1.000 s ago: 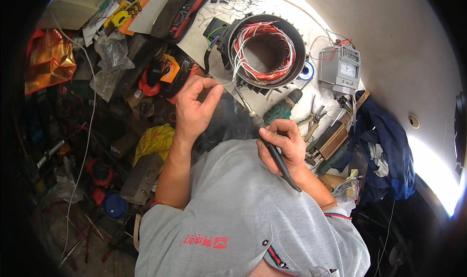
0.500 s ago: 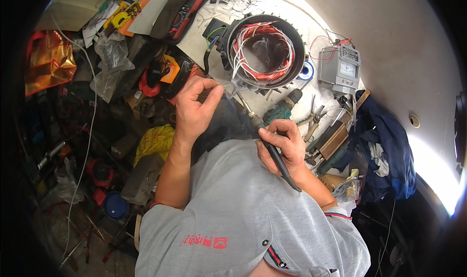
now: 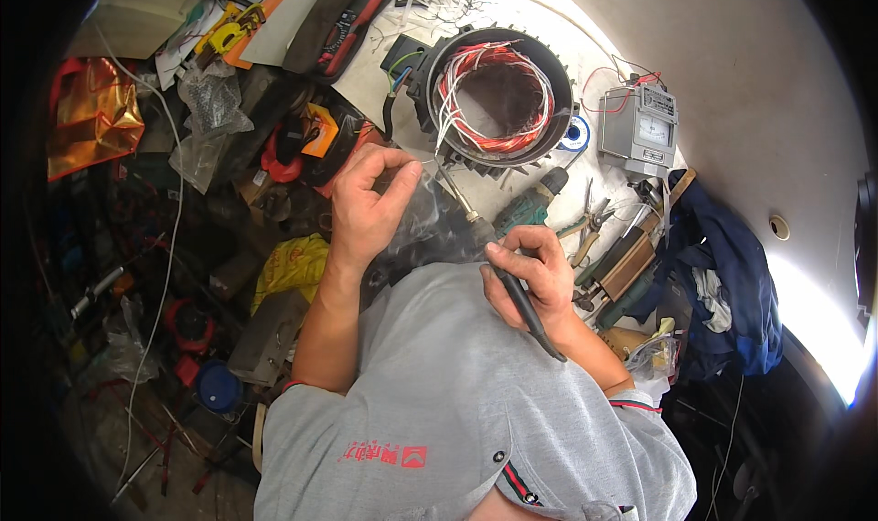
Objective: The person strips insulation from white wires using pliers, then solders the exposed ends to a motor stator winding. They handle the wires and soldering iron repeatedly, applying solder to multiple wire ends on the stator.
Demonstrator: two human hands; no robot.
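Observation:
My right hand (image 3: pixel 541 272) is closed around the dark handle of a soldering iron (image 3: pixel 469 212). The iron's metal tip points up and left, at the end of white leads (image 3: pixel 439 137) coming from a motor housing (image 3: pixel 562 86). Inside that round, finned housing lies a ring of red and white wires (image 3: pixel 512 142). Thumb and index finger of my left hand (image 3: pixel 366 205) pinch a thin strand of solder wire (image 3: pixel 428 161), whose far end reaches the iron's tip. Wisps of smoke drift below the tip. The exact contact point is too small to make out.
A blue-and-white solder spool (image 3: pixel 574 133) stands right of the housing, near a grey analog meter (image 3: pixel 638 126). A green power drill (image 3: pixel 526 210) and pliers (image 3: pixel 594 224) lie by my right hand. A red tool case (image 3: pixel 352 27) is at the far left of the bench.
Smoke has thinned over the housing and drifted down between my hands. Both hands and the soldering iron stay almost in place.

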